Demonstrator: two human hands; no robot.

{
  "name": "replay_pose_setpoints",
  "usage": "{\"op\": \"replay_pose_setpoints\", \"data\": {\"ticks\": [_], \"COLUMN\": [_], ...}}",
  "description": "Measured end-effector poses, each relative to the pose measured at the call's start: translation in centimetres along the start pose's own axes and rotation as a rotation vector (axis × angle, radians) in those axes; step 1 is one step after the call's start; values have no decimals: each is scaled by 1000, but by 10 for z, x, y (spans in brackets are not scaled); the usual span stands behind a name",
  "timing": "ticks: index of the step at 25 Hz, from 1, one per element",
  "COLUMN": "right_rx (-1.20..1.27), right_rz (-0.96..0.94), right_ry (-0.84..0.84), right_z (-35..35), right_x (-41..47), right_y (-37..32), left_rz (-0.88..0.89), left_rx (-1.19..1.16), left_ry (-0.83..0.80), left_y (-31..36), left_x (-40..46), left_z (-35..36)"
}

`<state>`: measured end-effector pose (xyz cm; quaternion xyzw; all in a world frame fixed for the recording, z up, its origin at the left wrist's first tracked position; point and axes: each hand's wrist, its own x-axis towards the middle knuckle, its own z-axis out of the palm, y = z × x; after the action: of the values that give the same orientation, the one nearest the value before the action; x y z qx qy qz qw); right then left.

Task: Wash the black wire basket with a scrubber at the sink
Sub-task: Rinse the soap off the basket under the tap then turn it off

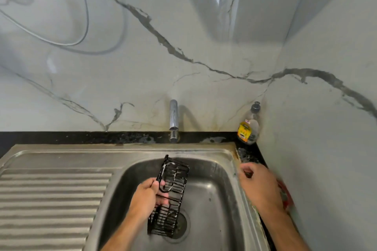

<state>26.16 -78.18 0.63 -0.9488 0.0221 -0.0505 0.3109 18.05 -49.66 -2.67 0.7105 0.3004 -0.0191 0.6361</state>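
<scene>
The black wire basket [172, 197] hangs over the steel sink basin [212, 199], tilted, with white suds on its wires. My left hand [149, 195] grips its left side near the middle. My right hand [259, 185] is over the sink's right rim and the dark counter, fingers loosely curled; it is blurred and I cannot tell whether it holds anything. A red object [286, 195], partly hidden behind that hand, lies on the counter by the wall; it is too blurred to name as the scrubber.
A chrome tap [173, 120] stands at the back of the sink, with no water running. A soap bottle [250, 126] sits in the back right corner. The ribbed drainboard [51, 199] lies to the left. The drain [181, 226] is under the basket.
</scene>
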Motion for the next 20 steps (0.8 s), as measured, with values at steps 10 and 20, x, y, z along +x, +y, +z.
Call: {"op": "replay_pose_setpoints", "data": {"ticks": [10,20], "right_rx": [185,538], "right_rz": [-221,-147], "right_ry": [-286,-635], "right_z": [104,176], "right_x": [66,154], "right_y": [-114,-143], "left_rz": [211,238], "left_rx": [378,378], "left_ry": [-156,-211], "left_y": [-2,1], "left_x": [69,106], "left_z": [-40,-65]}}
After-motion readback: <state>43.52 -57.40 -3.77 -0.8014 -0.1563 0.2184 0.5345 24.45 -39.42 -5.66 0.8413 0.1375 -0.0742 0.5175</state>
